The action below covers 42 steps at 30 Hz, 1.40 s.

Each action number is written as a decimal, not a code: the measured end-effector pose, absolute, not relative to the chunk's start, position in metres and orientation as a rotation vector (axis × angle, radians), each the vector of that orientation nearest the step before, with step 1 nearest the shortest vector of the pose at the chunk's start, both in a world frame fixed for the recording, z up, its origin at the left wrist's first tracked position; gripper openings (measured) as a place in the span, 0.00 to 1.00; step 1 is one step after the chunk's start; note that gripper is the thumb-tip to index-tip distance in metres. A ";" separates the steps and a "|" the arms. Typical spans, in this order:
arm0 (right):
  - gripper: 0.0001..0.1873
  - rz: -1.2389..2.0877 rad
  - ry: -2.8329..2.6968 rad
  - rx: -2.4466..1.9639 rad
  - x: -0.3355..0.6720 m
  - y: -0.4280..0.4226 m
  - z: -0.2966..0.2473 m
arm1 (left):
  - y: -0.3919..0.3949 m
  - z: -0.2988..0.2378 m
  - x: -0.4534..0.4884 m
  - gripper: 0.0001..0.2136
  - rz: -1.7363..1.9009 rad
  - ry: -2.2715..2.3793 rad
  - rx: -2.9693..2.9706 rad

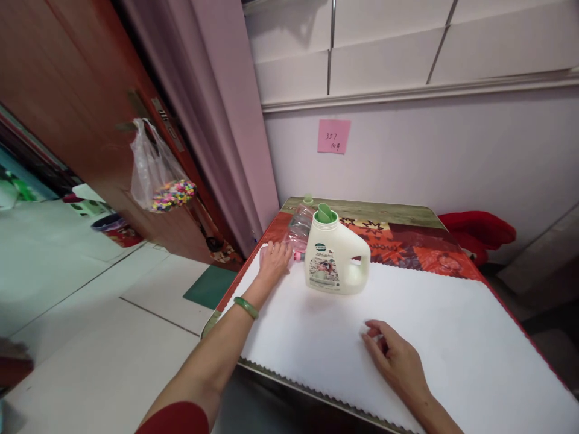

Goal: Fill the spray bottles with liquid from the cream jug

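Note:
A cream detergent jug point(337, 259) stands upright on a white scalloped mat point(452, 325); its neck is uncapped and shows a green spout inside. Left of the jug, my left hand point(275, 260) is closed over a small pink bottle-like thing with a pink tip point(297, 256); most of it is hidden under my fingers. Just behind that hand, a clear plastic bottle point(300, 224) is partly hidden by the jug. My right hand point(392, 349) hovers low over or rests on the mat in front of the jug, fingers loosely curled and apart, holding nothing.
A small green cap point(308, 198) is at the table's back edge, near the wall. The table has a red patterned cover point(402, 241). A pink note point(333, 136) is stuck on the wall. At left, a plastic bag of colourful bits point(165, 181) hangs from a door handle.

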State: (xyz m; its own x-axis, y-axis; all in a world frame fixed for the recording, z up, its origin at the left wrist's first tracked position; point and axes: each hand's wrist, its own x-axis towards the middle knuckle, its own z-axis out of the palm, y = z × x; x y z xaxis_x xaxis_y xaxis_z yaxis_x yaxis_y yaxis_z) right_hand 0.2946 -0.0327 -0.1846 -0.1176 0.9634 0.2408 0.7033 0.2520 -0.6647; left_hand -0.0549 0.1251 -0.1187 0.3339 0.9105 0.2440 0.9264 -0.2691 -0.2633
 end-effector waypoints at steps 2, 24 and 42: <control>0.15 0.508 -1.894 -1.521 0.294 -0.033 -0.186 | 0.130 -0.116 -0.054 0.28 -0.087 -1.608 -2.251; 0.15 0.493 -1.915 -1.510 0.295 -0.034 -0.187 | 0.101 -0.113 -0.070 0.57 -0.634 -2.347 -2.094; 0.14 0.490 -1.917 -1.474 0.297 -0.032 -0.191 | 0.136 -0.127 -0.083 0.51 -1.272 -2.369 -2.244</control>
State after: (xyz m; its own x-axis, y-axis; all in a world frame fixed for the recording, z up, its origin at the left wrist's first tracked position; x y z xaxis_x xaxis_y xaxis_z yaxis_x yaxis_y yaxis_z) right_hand 0.2970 -0.0317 -0.1909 -0.1456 0.9507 0.2736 0.7031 0.2940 -0.6475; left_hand -0.0828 0.1357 -0.1268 -0.1411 0.9671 0.2116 0.7106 -0.0499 0.7019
